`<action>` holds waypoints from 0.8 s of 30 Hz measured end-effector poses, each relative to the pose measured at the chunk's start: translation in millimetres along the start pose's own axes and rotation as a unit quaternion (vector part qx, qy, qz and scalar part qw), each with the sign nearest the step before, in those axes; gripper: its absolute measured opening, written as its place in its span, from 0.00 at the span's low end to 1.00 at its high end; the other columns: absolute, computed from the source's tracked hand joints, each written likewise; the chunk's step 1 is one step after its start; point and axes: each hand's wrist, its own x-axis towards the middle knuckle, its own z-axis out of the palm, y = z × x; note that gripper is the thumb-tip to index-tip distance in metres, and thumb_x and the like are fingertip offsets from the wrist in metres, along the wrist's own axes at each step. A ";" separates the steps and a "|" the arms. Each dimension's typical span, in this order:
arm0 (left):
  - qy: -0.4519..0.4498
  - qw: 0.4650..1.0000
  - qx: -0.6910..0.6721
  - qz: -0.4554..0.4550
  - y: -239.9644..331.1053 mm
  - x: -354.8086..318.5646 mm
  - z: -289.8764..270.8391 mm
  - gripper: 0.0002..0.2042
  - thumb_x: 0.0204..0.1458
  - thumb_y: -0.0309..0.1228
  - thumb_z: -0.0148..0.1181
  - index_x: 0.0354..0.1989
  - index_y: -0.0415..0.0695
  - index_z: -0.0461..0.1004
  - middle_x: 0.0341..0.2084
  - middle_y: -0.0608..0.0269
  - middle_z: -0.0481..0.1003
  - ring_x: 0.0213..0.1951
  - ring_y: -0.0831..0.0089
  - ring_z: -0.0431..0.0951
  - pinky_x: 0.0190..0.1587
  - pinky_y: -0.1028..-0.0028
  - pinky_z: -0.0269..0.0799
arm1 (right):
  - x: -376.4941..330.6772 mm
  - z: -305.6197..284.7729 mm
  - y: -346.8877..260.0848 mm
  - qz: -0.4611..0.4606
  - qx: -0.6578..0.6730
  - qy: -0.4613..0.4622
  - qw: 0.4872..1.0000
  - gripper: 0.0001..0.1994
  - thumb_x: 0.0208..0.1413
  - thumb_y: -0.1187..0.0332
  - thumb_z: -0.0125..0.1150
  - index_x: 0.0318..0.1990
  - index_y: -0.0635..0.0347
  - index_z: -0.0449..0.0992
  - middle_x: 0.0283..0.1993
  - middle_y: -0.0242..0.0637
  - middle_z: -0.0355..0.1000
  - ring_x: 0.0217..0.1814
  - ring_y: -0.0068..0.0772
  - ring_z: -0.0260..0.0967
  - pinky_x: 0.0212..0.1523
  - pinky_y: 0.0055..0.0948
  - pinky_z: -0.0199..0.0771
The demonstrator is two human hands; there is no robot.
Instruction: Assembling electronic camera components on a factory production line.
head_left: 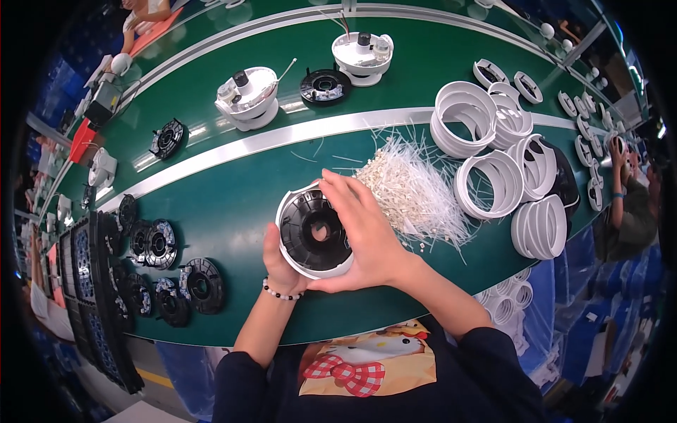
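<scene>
Leftmost, black round parts (pixel 159 271) lie clustered on the green desk (pixel 233 204) beside stacked black trays (pixel 88 282). Centrally, a round white housing with a black insert (pixel 314 233) sits just above the desk's near edge, grasped from below by the left hand (pixel 282 264), which wears a bead bracelet, and clasped over its right rim by the right hand (pixel 363 229). Rightward, a heap of white ties (pixel 412 190) lies just beside that hand, then stacked white rings (pixel 508 169).
</scene>
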 end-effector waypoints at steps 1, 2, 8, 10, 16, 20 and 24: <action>0.000 1.000 0.001 -0.002 -0.2 1.0 5.0 0.36 0.44 0.58 0.40 0.55 0.40 0.55 0.50 0.54 0.62 0.50 0.64 0.64 0.53 0.66 0.59 | -0.9 -0.9 -2.3 0.003 -0.005 0.012 1.000 0.54 0.19 0.53 0.71 0.57 0.66 0.47 0.57 0.54 0.48 0.57 0.56 0.48 0.54 0.44 0.53; -0.001 0.999 0.036 0.012 0.4 4.1 13.8 0.35 0.43 0.54 0.42 0.55 0.40 0.53 0.50 0.54 0.61 0.51 0.64 0.64 0.53 0.66 0.59 | -1.8 -0.8 -3.1 0.006 -0.011 0.025 1.000 0.54 0.19 0.53 0.70 0.57 0.67 0.47 0.57 0.54 0.48 0.57 0.56 0.48 0.53 0.44 0.53; 0.013 0.998 0.059 -0.001 -7.1 16.0 24.4 0.38 0.37 0.44 0.49 0.57 0.38 0.48 0.50 0.50 0.60 0.51 0.61 0.63 0.54 0.66 0.59 | -19.0 17.4 -3.4 0.088 -0.060 0.136 0.985 0.56 0.21 0.48 0.68 0.57 0.69 0.44 0.58 0.55 0.47 0.58 0.56 0.46 0.55 0.45 0.48; 0.014 0.998 0.055 0.003 -9.6 21.2 28.9 0.37 0.37 0.44 0.49 0.57 0.38 0.48 0.50 0.50 0.60 0.50 0.61 0.64 0.54 0.66 0.59 | -18.7 10.9 -1.3 0.099 -0.056 0.132 0.985 0.58 0.22 0.46 0.68 0.58 0.69 0.41 0.59 0.54 0.46 0.59 0.55 0.44 0.56 0.45 0.46; 0.136 0.988 0.031 0.068 34.5 48.7 25.0 0.22 0.46 0.40 0.44 0.47 0.38 0.63 0.41 0.55 0.69 0.43 0.64 0.70 0.48 0.65 0.64 | -29.7 -22.0 -2.5 0.046 -0.037 0.159 0.986 0.52 0.31 0.49 0.67 0.60 0.63 0.39 0.62 0.59 0.36 0.64 0.59 0.33 0.59 0.50 0.35; 0.246 0.929 0.022 0.276 118.0 70.2 3.5 0.17 0.50 0.36 0.40 0.45 0.41 0.63 0.42 0.57 0.69 0.44 0.64 0.70 0.48 0.62 0.65 | -64.4 -79.2 9.8 0.044 -0.178 0.214 0.959 0.33 0.35 0.60 0.64 0.51 0.62 0.60 0.58 0.57 0.50 0.61 0.56 0.45 0.58 0.47 0.42; 0.256 0.889 0.145 0.351 194.1 141.8 -34.3 0.20 0.55 0.39 0.34 0.48 0.36 0.58 0.47 0.50 0.63 0.48 0.58 0.65 0.49 0.57 0.63 | -100.7 -125.5 10.8 0.135 -0.313 0.232 0.911 0.22 0.32 0.72 0.62 0.41 0.61 0.68 0.54 0.48 0.59 0.58 0.51 0.52 0.55 0.41 0.51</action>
